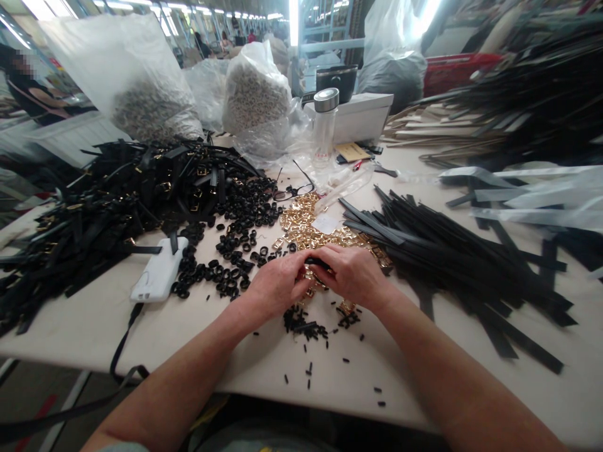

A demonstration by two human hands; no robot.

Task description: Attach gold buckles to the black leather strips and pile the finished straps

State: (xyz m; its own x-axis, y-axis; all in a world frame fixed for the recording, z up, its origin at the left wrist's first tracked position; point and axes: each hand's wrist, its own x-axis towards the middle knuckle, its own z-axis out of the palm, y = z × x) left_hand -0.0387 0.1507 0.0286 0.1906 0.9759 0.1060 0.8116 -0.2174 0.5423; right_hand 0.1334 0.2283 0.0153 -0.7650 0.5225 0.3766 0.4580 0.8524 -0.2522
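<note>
1. Dozens of black straps (108,207), some flashing gold hardware, heap up on the left, and behind them stands a big clear bag (153,107) loaded with small pale pieces!
2. Nearer, there's a white device (160,271), black cord at its near end, with black loops (230,282) scattered to its right.
3. Far middle, a second clear bag (257,91), packed with small pale rings.
4. Here's the left hand (277,276), forearm slanting from near left, fingers curled, thumb tucked in, gap closed on a small black piece (318,262).
5. That piece sits between both hands, above gold buckles (294,226); small black bits (308,328) dot the near tabletop.
6. Beyond, a steel-capped clear bottle (324,129), its faint reddish marking too blurred to read.
7. The right hand (351,270) mirrors its partner, fingertips pinched together on the piece's right side.
8. Past it, a tan booklet (352,152), its print too small to read.
9. And on the right, long black strips (447,257) fan out.
</note>
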